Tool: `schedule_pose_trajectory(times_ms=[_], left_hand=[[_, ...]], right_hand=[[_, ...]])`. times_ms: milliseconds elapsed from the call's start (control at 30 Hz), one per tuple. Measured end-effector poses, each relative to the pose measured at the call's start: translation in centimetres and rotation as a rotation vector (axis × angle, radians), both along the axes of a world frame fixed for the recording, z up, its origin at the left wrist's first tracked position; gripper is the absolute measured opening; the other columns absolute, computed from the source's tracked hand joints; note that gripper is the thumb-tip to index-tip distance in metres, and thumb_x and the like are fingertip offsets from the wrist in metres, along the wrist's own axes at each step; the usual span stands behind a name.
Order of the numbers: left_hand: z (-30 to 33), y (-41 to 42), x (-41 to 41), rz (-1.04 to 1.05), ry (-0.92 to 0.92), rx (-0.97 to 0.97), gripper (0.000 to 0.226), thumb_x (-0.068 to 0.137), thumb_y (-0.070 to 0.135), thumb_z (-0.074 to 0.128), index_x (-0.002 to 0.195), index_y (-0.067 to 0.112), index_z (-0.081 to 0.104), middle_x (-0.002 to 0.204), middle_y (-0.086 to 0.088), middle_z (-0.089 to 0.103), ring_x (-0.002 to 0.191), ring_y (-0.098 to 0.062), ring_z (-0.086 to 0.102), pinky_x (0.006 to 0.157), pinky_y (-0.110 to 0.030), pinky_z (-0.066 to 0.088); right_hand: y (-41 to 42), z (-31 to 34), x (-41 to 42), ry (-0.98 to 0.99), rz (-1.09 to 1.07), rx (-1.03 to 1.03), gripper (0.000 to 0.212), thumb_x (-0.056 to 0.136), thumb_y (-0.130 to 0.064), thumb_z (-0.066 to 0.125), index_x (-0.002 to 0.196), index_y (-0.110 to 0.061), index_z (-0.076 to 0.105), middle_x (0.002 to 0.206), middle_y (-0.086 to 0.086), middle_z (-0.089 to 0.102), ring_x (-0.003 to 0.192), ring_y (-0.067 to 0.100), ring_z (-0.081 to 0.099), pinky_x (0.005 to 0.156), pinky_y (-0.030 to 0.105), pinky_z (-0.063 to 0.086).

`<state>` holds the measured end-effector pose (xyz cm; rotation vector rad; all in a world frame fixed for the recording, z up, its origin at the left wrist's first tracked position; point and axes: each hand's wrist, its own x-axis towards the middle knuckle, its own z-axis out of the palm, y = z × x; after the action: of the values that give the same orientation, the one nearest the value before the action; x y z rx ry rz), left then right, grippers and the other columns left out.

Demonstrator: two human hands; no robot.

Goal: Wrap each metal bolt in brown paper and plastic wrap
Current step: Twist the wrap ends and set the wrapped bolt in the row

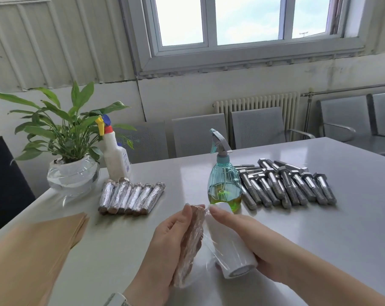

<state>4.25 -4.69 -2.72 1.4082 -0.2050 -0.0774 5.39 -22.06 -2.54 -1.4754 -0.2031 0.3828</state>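
While the left hand [165,246] grips the paper-wrapped bolt [190,246] near the table's near edge and the right hand [249,237] curls round the plastic wrap roll [229,244] just beside it, film should stay taut and overlap evenly. Print on the far-left white spray bottle [116,157] is illegible.

The stack of brown paper sheets [32,246] at the lower left is cut off by the frame's edge. The bolt inside the brown paper bundle [190,246] is hidden. The white spray bottle's label [125,161] cannot be read.
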Motion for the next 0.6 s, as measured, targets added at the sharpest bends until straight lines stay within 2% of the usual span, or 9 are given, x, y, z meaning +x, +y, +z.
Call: schedule_pose_trajectory(times_ms=[167,267,333,367,433,467,533,567,600], left_hand=[[0.4,-0.6,-0.2,0.029,0.137,-0.230,0.040,0.092,0.049,0.045,0.107,0.027,0.075,0.071,-0.006,0.051,0.053,-0.013,0.048,0.049,-0.025,0.041],[0.4,-0.8,-0.2,0.061,0.164,-0.263,0.038,0.097,0.048,0.042,0.109,0.031,0.074,0.076,-0.005,0.052,0.050,-0.011,0.050,0.046,-0.025,0.042],[0.5,-0.8,-0.2,0.070,0.171,-0.289,0.036,0.095,0.048,0.044,0.110,0.034,0.073,0.078,-0.003,0.052,0.052,-0.008,0.051,0.047,-0.025,0.043],[0.6,-0.9,-0.2,0.067,0.173,-0.314,0.034,0.094,0.048,0.046,0.110,0.034,0.073,0.076,-0.002,0.053,0.053,-0.008,0.051,0.047,-0.025,0.043],[0.8,-1.2,-0.3,0.045,0.177,-0.402,0.032,0.092,0.043,0.049,0.109,0.030,0.073,0.069,-0.001,0.057,0.053,-0.010,0.056,0.047,-0.024,0.047],[0.8,-1.3,-0.4,0.032,0.175,-0.451,0.031,0.092,0.039,0.050,0.109,0.027,0.073,0.069,-0.003,0.062,0.056,-0.013,0.062,0.049,-0.025,0.051],[0.6,-1.6,-0.4,0.025,0.151,-0.503,0.030,0.092,0.035,0.053,0.114,0.022,0.069,0.091,-0.013,0.072,0.080,-0.023,0.071,0.066,-0.035,0.060],[0.5,-1.7,-0.4,0.037,0.134,-0.508,0.030,0.091,0.033,0.055,0.115,0.021,0.068,0.103,-0.015,0.071,0.091,-0.027,0.071,0.073,-0.039,0.060],[0.4,-1.7,-0.5,0.053,0.110,-0.506,0.029,0.090,0.032,0.058,0.115,0.020,0.067,0.105,-0.015,0.070,0.093,-0.028,0.070,0.072,-0.039,0.059]], right_hand=[[2.0,-0.6,-0.2,-0.128,-0.195,-0.065,0.032,0.082,-0.056,0.068,0.102,-0.032,0.064,0.105,-0.008,0.070,0.094,0.005,0.067,0.081,0.023,0.052],[2.6,-0.8,-0.7,-0.147,-0.320,-0.103,0.056,0.068,-0.067,0.074,0.106,-0.030,0.056,0.099,-0.008,0.068,0.092,0.010,0.067,0.082,0.033,0.054],[2.7,-0.7,-1.1,-0.166,-0.348,-0.048,0.072,0.056,-0.079,0.070,0.106,-0.030,0.057,0.091,-0.009,0.071,0.085,0.009,0.070,0.074,0.035,0.057],[2.8,-0.6,-1.3,-0.183,-0.350,-0.031,0.073,0.055,-0.083,0.064,0.106,-0.031,0.056,0.089,-0.014,0.071,0.082,0.004,0.069,0.070,0.031,0.055],[3.0,-0.7,-1.6,-0.219,-0.352,-0.006,0.070,0.060,-0.085,0.052,0.106,-0.033,0.053,0.088,-0.022,0.068,0.082,-0.004,0.065,0.075,0.029,0.051],[3.1,-0.7,-1.7,-0.233,-0.355,0.001,0.068,0.062,-0.084,0.049,0.106,-0.033,0.052,0.088,-0.024,0.067,0.083,-0.004,0.065,0.080,0.032,0.051],[3.4,-0.8,-1.8,-0.239,-0.362,0.008,0.061,0.065,-0.079,0.050,0.107,-0.034,0.051,0.089,-0.024,0.067,0.084,-0.002,0.065,0.086,0.038,0.053],[3.6,-0.7,-1.9,-0.231,-0.368,0.014,0.058,0.066,-0.076,0.050,0.106,-0.034,0.051,0.089,-0.024,0.068,0.083,-0.002,0.066,0.085,0.038,0.054],[3.7,-0.6,-2.0,-0.225,-0.371,0.023,0.056,0.066,-0.074,0.051,0.107,-0.035,0.051,0.090,-0.024,0.068,0.082,-0.002,0.066,0.082,0.035,0.055]])
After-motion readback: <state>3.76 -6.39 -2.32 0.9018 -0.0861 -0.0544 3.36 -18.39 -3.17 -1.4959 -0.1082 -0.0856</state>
